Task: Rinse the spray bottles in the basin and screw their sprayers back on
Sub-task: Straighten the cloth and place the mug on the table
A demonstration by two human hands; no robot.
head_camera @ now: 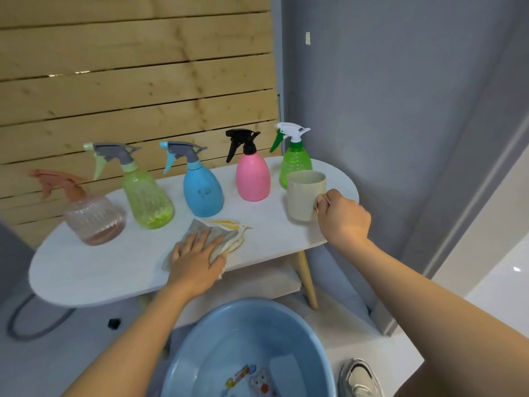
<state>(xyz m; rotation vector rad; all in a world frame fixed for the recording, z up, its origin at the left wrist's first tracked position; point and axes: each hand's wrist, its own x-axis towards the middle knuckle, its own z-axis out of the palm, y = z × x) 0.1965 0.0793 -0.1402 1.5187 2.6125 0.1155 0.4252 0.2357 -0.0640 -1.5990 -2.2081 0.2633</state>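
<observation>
Several spray bottles stand in a row on the white oval table (86, 270), each with its sprayer on: a clear pink one (94, 219), a yellow-green one (147, 200), a blue one (203, 191), a pink one with a black sprayer (253, 179) and a green one with a white sprayer (294, 163). The blue basin (249, 348) sits on the floor below the table's front edge. My left hand (196, 259) lies flat on a grey cloth (217, 234). My right hand (342, 217) grips the handle of a beige mug (305, 194) standing on the table.
A wooden slat wall rises behind the table and a grey wall stands to the right. A grey hose (25, 328) loops on the floor at the left. A shoe (359, 378) shows beside the basin. The table has a lower shelf (257, 279) and a wooden leg (307, 277).
</observation>
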